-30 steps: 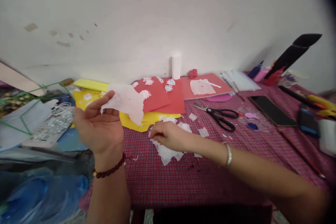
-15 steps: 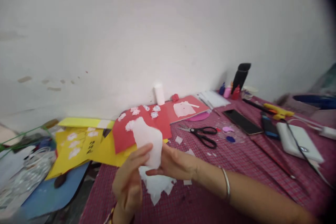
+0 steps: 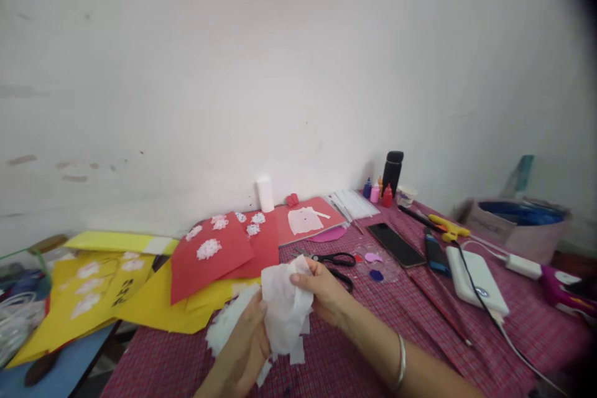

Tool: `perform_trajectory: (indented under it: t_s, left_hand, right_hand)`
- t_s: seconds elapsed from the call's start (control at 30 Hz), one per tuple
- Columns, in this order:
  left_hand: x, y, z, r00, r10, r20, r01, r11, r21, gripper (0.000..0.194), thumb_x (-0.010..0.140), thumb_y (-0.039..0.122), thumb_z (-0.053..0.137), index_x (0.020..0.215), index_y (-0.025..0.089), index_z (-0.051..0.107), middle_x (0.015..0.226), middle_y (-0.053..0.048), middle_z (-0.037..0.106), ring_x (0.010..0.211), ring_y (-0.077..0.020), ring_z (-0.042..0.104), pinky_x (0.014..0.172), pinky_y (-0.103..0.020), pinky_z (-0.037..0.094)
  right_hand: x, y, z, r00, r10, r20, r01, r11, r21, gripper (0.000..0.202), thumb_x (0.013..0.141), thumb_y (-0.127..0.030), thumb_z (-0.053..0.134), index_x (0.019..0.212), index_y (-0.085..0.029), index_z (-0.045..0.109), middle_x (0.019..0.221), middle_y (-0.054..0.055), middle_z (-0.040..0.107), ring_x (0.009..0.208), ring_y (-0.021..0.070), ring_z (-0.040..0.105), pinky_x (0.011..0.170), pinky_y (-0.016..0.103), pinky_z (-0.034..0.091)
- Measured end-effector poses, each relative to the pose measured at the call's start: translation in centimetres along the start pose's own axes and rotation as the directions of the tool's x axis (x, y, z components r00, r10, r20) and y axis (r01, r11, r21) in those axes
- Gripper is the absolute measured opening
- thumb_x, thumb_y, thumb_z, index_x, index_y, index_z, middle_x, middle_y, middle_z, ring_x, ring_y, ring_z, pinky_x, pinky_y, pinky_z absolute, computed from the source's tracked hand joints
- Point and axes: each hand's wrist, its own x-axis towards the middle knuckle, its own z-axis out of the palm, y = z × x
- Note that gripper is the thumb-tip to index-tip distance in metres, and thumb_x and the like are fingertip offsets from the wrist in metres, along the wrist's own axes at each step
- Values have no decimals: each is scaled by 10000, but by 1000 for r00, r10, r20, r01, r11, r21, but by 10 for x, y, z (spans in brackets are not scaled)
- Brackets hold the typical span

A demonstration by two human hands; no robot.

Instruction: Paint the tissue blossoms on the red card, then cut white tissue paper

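Observation:
Between my two hands hangs a thin, crinkled piece of white tissue paper [image 3: 285, 308]. My left hand [image 3: 247, 339] pinches its left edge. My right hand [image 3: 324, 289], below a silver bangle on the wrist, grips its upper right corner between thumb and fingers. More white paper with ragged edges [image 3: 228, 320] lies on the checked tablecloth behind my left hand. Black-handled scissors [image 3: 333, 258] rest just beyond my right hand, partly hidden by it. Red sheets with white and pink paper flowers [image 3: 209, 261] lie beyond my left hand.
Yellow sheets [image 3: 168, 301] lie at the left. A phone [image 3: 396, 245], a palette with paint [image 3: 377, 264], a brush [image 3: 441, 308], a white power bank [image 3: 476, 280] and yellow pliers-like tool [image 3: 448, 227] are at the right. Paint bottles [image 3: 375, 191] and a black flask [image 3: 392, 173] stand behind.
The view has shifted. The white paper, earlier held up smooth in front of the red sheets, is now lower, crinkled and spread between both hands. My right fingers have closed on its corner.

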Motion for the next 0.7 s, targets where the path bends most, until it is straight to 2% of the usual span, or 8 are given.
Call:
perform_trajectory:
  t_s: [0.07, 0.17, 0.27, 0.4, 0.5, 0.57, 0.6, 0.7]
  left_hand:
    - [1, -3, -1, 999, -20, 29, 19, 1000, 25, 348, 692, 455, 758, 974, 254, 722, 988, -96, 724, 990, -306, 650, 767, -382, 541]
    - [3, -3, -8, 986, 149, -73, -139, 982, 125, 280, 721, 371, 758, 949, 211, 734, 955, -68, 737, 924, -252, 663, 818, -347, 517]
    - [6, 2, -17, 943, 286, -169, -238, 937, 257, 290, 746, 393, 729, 966, 202, 731, 952, -58, 736, 876, -227, 660, 807, -328, 511]
    - [8, 5, -25, 910, 334, -245, -226, 896, 383, 345, 711, 456, 734, 899, 167, 737, 751, -46, 710, 685, -207, 634, 610, -280, 499]
    - [10, 2, -28, 901, 337, -271, -206, 885, 416, 389, 745, 506, 686, 922, 161, 719, 565, 10, 607, 474, -132, 507, 446, -221, 384]
    - [12, 2, -30, 919, 307, -248, -181, 886, 426, 392, 756, 502, 679, 935, 154, 705, 528, 32, 559, 419, -99, 421, 402, -201, 314]
    - [13, 4, -31, 935, 280, -218, -167, 889, 426, 385, 748, 479, 697, 952, 153, 699, 558, 26, 578, 436, -99, 433, 412, -199, 322]
    - [13, 18, -37, 987, 156, -33, -130, 905, 406, 463, 683, 395, 774, 1077, 175, 671, 861, -59, 694, 707, -174, 611, 613, -248, 473]
  right_hand:
    - [-2, -2, -4, 999, 14, 51, -11, 998, -68, 432, 535, -340, 880, 840, -144, 646, 712, 0, 675, 572, 106, 600, 574, 211, 449]
    - [-4, -7, -13, 986, 28, 162, -5, 990, -143, 489, 609, -429, 833, 977, -160, 656, 808, 24, 690, 653, 127, 623, 631, 228, 457]
    - [-5, -10, -21, 977, 40, 211, 2, 980, -197, 498, 657, -524, 772, 968, -150, 665, 805, 43, 689, 668, 140, 627, 647, 245, 457]
    - [-1, -7, -23, 990, 35, 135, 10, 947, -320, 459, 636, -532, 776, 832, -135, 656, 662, 0, 648, 565, 117, 577, 570, 225, 427]
    - [2, -6, -23, 999, -36, 13, 38, 927, -372, 465, 613, -548, 776, 753, -140, 604, 581, -44, 579, 468, 74, 480, 481, 188, 349]
    - [3, -8, -24, 998, -61, -18, 49, 918, -395, 468, 617, -554, 767, 737, -144, 575, 568, -57, 546, 446, 56, 433, 453, 176, 303]
    - [3, -9, -25, 999, -53, -7, 45, 911, -409, 465, 627, -554, 758, 739, -145, 568, 572, -58, 538, 445, 53, 423, 449, 175, 293]
    - [-1, -17, -27, 998, 34, 54, -4, 875, -484, 445, 647, -543, 744, 732, -149, 554, 567, -59, 521, 440, 51, 410, 438, 174, 283]
